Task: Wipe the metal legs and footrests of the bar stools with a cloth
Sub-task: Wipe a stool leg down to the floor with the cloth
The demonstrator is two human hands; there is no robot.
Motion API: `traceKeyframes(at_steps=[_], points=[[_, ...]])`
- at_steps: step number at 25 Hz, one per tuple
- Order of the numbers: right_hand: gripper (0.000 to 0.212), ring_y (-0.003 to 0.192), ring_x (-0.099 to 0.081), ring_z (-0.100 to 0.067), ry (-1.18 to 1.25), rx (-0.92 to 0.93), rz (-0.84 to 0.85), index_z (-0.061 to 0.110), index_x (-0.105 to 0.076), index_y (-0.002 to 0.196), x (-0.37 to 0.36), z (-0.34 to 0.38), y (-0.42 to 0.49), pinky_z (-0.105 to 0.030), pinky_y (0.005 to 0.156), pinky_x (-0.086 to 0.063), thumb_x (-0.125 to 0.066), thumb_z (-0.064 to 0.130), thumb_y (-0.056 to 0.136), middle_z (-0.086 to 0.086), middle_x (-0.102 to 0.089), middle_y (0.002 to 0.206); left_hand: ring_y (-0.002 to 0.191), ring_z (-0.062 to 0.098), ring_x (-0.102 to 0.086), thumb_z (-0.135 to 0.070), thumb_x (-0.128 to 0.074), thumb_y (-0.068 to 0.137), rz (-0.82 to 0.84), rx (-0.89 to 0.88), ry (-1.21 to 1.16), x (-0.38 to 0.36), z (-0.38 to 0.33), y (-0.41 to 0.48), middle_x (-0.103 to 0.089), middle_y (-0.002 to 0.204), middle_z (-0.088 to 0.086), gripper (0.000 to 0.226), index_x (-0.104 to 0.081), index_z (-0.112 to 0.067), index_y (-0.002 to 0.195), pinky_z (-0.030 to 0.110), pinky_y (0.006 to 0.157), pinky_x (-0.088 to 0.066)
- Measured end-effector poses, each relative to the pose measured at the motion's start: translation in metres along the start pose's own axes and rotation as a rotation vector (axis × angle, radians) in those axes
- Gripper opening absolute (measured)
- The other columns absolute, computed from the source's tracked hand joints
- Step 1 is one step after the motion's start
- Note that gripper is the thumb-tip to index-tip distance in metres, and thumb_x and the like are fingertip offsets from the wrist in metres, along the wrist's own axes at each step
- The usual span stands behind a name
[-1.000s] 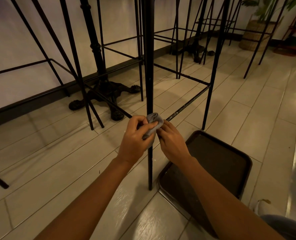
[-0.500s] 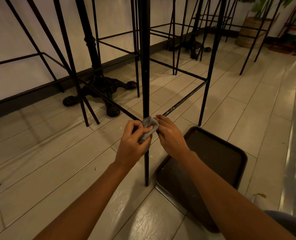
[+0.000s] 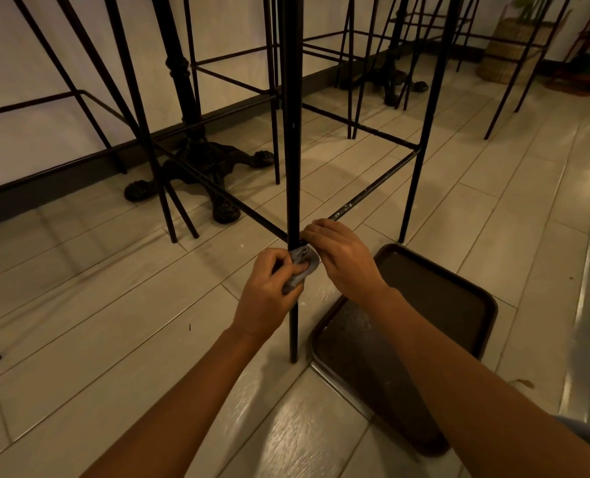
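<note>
Left hand and right hand both pinch the grey cloth around the upright leg, whose long axis runs vertically between them, just below the footrest joint.

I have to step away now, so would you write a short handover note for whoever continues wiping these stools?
Left hand: closed on the grey cloth, pressed against the near stool leg just below the footrest joint.
Right hand: at the same joint, fingers on the cloth's other side; its grip is not clear.
Brown tray: on the floor right of that leg.
Done: cannot tell from here.
Left: the right footrest bar shows pale specks; the other legs and stools remain.
</note>
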State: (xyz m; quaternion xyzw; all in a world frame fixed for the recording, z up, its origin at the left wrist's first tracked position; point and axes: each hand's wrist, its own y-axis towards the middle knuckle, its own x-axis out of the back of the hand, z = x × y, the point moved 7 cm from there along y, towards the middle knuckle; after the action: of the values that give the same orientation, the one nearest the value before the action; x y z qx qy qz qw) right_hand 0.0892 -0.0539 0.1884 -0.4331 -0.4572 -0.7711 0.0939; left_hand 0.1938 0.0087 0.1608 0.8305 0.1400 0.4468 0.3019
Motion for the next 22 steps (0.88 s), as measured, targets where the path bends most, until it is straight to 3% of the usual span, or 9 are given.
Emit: traceKeyframes(at_steps=[6,14,18,22], points=[[0.033,0.111,-0.056,-0.025,-0.013,0.002,-0.006,0.009,-0.064,0.112,-0.002,0.0,-0.001,-0.03,0.097,-0.04,-0.04,0.011,0.089,-0.008,-0.067,0.111,0.093,0.01,-0.044,-0.023,-0.06,0.082,-0.001,0.007,-0.063,0.009,0.005,-0.008,-0.04,0.103,0.002,0.027,-0.062,-0.009,0.105,0.014,0.085,-0.043],[0.029,0.11,-0.057,-0.026,-0.016,0.014,-0.04,0.009,-0.064,0.111,-0.003,0.0,-0.001,-0.029,0.099,-0.037,-0.046,0.009,0.088,-0.009,-0.068,0.11,0.095,0.012,-0.042,-0.011,-0.076,0.071,0.076,0.041,0.048,-0.014,0.012,-0.023,-0.052,0.102,0.014,0.033,-0.065,-0.011,0.102,0.018,0.085,-0.04],[0.03,0.112,-0.056,-0.026,-0.004,0.007,-0.027,0.01,-0.063,0.112,-0.005,-0.001,-0.002,-0.036,0.098,-0.044,-0.046,0.008,0.088,-0.008,-0.067,0.111,0.092,0.013,-0.044,-0.009,-0.076,0.071,0.087,0.077,0.028,-0.028,0.015,-0.034,-0.05,0.102,0.01,0.034,-0.061,-0.013,0.101,0.017,0.082,-0.044],[0.031,0.112,-0.056,-0.027,-0.002,0.001,-0.032,0.009,-0.063,0.113,-0.005,-0.002,-0.002,-0.038,0.098,-0.044,-0.044,0.009,0.089,-0.009,-0.067,0.112,0.095,0.013,-0.045,-0.009,-0.073,0.074,0.084,0.07,-0.011,-0.023,0.016,-0.037,-0.044,0.104,0.005,0.032,-0.062,-0.013,0.104,0.013,0.088,-0.038]])
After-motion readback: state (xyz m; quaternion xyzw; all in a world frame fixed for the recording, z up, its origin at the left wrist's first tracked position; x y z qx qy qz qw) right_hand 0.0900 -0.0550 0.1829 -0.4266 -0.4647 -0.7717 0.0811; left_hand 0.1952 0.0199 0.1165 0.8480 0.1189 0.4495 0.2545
